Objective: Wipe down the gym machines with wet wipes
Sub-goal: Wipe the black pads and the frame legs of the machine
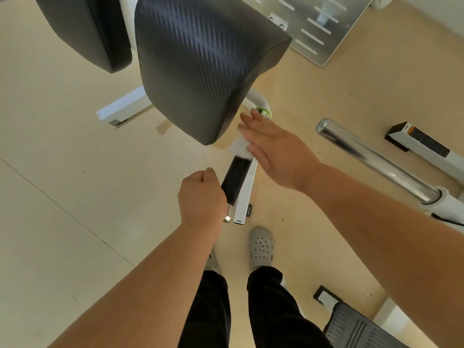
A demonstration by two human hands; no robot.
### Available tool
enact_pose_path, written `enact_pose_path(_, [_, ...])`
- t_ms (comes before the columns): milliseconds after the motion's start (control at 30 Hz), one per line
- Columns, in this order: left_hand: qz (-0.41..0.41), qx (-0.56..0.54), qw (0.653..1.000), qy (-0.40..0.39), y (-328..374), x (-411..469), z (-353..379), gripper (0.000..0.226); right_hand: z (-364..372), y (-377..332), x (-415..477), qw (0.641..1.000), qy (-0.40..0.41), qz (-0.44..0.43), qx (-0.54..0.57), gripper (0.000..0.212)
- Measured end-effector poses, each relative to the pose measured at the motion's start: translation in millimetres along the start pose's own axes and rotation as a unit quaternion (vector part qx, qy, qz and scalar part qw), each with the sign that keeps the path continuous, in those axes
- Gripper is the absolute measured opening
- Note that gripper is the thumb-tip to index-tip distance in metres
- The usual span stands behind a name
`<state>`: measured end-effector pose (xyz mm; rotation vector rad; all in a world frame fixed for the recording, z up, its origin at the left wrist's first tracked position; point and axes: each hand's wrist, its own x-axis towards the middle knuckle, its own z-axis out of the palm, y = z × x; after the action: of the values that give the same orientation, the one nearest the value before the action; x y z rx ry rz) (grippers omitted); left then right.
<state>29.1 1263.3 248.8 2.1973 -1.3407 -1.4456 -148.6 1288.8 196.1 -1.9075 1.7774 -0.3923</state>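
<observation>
1. The right hand makes the working grip: fingers straight and laid together, pressing a crumpled white wet wipe against the top of the black foam-sleeved handle, just under the front corner of the pad.
2. The left hand is curled round the handle's lower end, apparently steadying it.
3. Beside the handle runs a white metal frame tube. Above both sits the large black carbon-weave seat pad, with a second black pad at upper left.
4. Farther out are a polished chrome bar to the right, a slotted silver footplate at the top, and a grey clog on the beige floor.
5. Progress, as a judgement — the wipe is at work on this one handle only. No surface shows a wet sheen marking it as done, so the pads, bar and frame probably all remain. The stretch of handle under the left hand cannot be wiped until that hand shifts.
</observation>
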Motion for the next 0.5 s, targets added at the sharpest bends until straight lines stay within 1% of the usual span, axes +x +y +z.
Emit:
enact_pose_path(100, [0.011,-0.003,1.0,0.009,0.8,-0.8,0.7,0.044,1.8,-5.3,6.7,0.997,0.041,0.054,0.031,0.05])
enact_pose_path(167, [0.019,-0.006,1.0,0.019,1.1,-0.6,0.9,0.044,5.2,-19.5,0.2,0.994,0.077,0.045,0.06,0.048])
enact_pose_path(267, [0.029,-0.014,0.999,0.043,-1.0,0.2,1.7,0.047,16.1,-45.9,-18.5,0.991,0.113,-0.046,0.048,0.036])
enact_pose_path(333, [0.032,-0.03,0.997,0.058,-3.5,0.9,2.4,0.048,22.5,-59.0,-30.3,0.987,0.12,-0.1,0.036,0.029])
enact_pose_path(433, [0.037,-0.067,0.993,0.085,-5.7,1.1,3.4,0.049,26.7,-56.7,-41.1,0.978,0.103,-0.167,0.066,0.027])
enact_pose_path(500, [0.048,-0.077,0.991,0.099,-6.5,0.8,3.9,0.048,23.2,-42.3,-36.6,0.974,0.076,-0.205,0.053,0.031])
